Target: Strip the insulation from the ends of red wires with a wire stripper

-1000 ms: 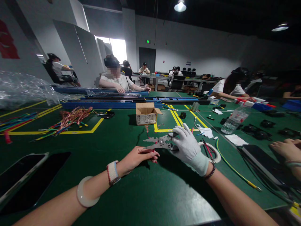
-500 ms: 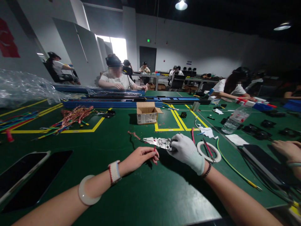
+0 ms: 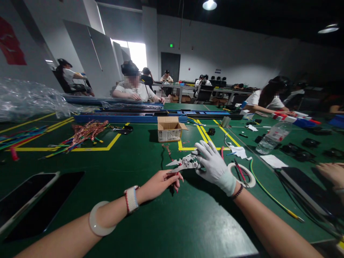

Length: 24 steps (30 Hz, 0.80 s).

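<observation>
My right hand point(image 3: 213, 167), in a white glove, grips the handles of a silver wire stripper point(image 3: 182, 163) whose jaws stand apart and point left. My bare left hand point(image 3: 160, 181) rests on the green table point(image 3: 161, 222) just below the jaws and pinches a short red wire point(image 3: 176, 176) between its fingertips. A thin dark wire point(image 3: 164, 152) lies on the table beyond the tool.
A roll of tape point(image 3: 242, 175) and a yellow-green cable point(image 3: 271, 199) lie right of my right hand. A small cardboard box point(image 3: 170, 129), a water bottle point(image 3: 271, 138), coloured wire bundles point(image 3: 83, 133) and two phones point(image 3: 32, 200) sit around. Another person's hand point(image 3: 331, 172) rests at the far right.
The stripper's jaws, shut half a second ago, now stand apart, and my right hand's fingers have spread on the handles. My left hand has stayed put with the red wire.
</observation>
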Each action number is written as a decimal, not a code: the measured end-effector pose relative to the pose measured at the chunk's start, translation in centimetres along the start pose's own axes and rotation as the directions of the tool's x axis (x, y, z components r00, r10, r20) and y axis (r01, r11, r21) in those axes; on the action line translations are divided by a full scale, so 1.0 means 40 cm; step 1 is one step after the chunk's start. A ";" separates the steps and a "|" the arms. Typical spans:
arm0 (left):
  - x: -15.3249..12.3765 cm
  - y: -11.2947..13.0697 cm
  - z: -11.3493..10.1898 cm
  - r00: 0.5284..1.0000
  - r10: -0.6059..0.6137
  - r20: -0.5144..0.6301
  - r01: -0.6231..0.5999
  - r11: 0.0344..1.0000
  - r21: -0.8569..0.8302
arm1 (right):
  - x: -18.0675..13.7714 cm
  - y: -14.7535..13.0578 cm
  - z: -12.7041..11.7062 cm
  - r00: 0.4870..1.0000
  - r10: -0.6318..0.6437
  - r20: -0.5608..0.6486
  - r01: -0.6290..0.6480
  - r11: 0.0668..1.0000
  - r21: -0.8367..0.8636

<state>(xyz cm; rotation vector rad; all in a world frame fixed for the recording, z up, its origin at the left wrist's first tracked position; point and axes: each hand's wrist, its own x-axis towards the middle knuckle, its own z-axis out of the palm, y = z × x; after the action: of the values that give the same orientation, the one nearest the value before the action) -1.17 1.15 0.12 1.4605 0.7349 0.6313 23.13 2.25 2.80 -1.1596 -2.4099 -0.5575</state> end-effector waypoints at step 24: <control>-0.004 0.020 -0.015 0.992 -0.064 -0.110 0.077 0.989 0.123 | -0.005 0.014 0.017 0.998 -0.036 -0.055 0.032 0.997 -0.076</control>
<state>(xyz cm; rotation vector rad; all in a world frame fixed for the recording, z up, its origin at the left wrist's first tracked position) -1.70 1.42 0.95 1.5193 0.9196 0.6201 23.55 2.79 2.25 -1.1195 -2.3828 -0.6874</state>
